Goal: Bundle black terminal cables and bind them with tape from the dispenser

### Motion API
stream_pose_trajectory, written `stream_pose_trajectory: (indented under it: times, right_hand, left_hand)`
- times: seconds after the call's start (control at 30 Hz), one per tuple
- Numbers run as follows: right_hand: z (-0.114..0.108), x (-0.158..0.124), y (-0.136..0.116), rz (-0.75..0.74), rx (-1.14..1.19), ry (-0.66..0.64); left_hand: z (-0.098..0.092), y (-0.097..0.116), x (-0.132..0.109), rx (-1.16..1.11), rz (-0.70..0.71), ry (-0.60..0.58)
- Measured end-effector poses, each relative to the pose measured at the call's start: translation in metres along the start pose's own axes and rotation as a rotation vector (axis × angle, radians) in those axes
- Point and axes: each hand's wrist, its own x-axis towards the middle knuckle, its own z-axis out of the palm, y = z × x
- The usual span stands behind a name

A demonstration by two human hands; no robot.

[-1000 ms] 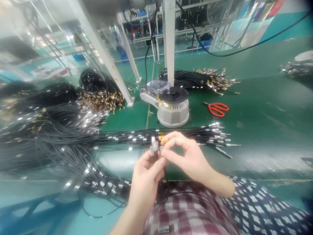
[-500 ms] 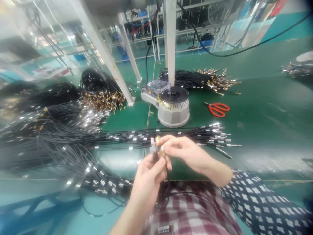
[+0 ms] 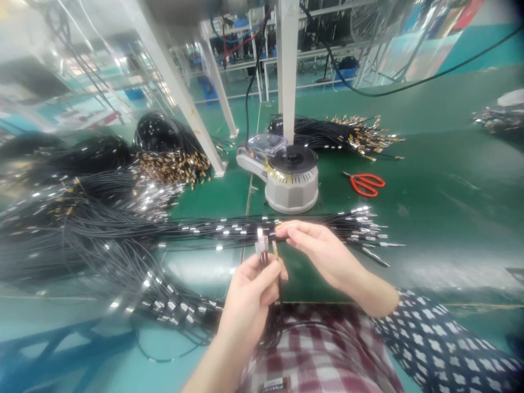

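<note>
My left hand (image 3: 256, 281) is closed around several black cables (image 3: 264, 261), their ends pointing up. Whitish and silvery connectors (image 3: 261, 244) top most of them. One cable end with a gold-coloured connector (image 3: 275, 250) stands a little apart, on the right by my thumb. My right hand (image 3: 313, 240) is up and to the right of these ends, thumb and fingers pinched together. A small yellowish piece (image 3: 279, 224) shows at its fingertips; its kind is too small to tell. The cables hang down from my left hand over my checked apron (image 3: 327, 349).
Behind my hands lies a long bundle of black cables (image 3: 204, 229) with silvery ends. Beyond stands a grey tape dispenser (image 3: 291, 185), with red-handled scissors (image 3: 367, 184) to its right. Cable heaps (image 3: 172, 164) lie left; white posts (image 3: 289, 71) rise from the green table (image 3: 442, 202).
My right hand has moved up and right, away from the connector ends, with the yellowish piece at its fingertips. The gold-coloured connector is now uncovered. My left hand has hardly moved.
</note>
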Motion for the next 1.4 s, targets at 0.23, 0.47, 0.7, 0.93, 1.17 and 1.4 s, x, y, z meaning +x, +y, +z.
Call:
stream_pose_trajectory:
  times: [0.23, 0.47, 0.7, 0.93, 1.17, 1.4]
  right_hand:
    - [-0.003, -0.002, -0.007, -0.036, -0.034, 0.047]
    - [0.000, -0.001, -0.019, -0.297, -0.430, 0.099]
    - [0.011, -0.006, -0.028, -0.275, -0.689, 0.017]
    - [0.006, -0.006, -0.031, -0.188, -0.558, -0.063]
    - [0.004, -0.010, -0.031, -0.185, -0.592, -0.125]
    - [-0.001, -0.017, -0.052, -0.232, -0.768, -0.201]
  left_hand:
    - [0.003, -0.001, -0.001, -0.023, 0.026, 0.002]
    - [0.004, 0.000, -0.001, 0.000, 0.028, 0.024]
    - [0.005, -0.002, -0.003, -0.032, 0.024, 0.024]
    - [-0.001, 0.001, -0.002, -0.010, 0.142, 0.202]
    - [0.003, 0.001, -0.009, 0.130, 0.107, 0.109]
    - [-0.001, 0.012, -0.005, 0.132, 0.138, 0.120]
